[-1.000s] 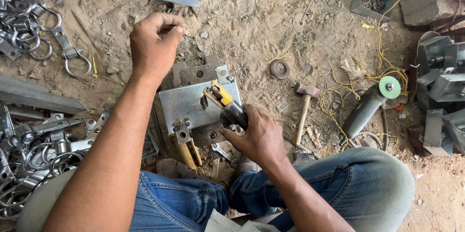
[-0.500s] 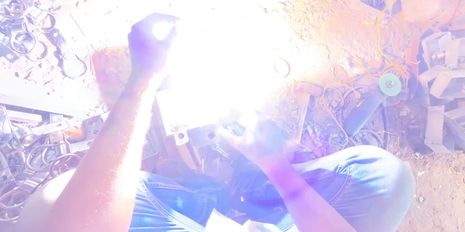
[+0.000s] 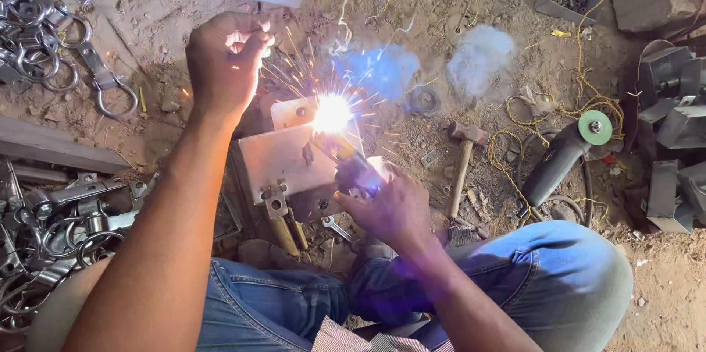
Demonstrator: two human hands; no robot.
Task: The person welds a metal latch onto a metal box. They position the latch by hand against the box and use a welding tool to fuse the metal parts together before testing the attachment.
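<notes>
Right hand (image 3: pixel 386 208) gripping welding holder (image 3: pixel 353 168), arc on steel plate (image 3: pixel 287 161); left hand (image 3: pixel 224 65) closed, raised beyond — bare skin risks spark burns.

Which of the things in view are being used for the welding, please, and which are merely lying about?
In use: right hand, electrode holder, metal plate, left hand.
Lying about: hammer, angle grinder, metal rings.

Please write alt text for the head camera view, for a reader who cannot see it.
The right hand holds a welding tool against a metal plate on sandy ground, throwing a bright arc and sparks. The left hand is raised in a fist above it. A hammer and an angle grinder lie nearby.
</notes>
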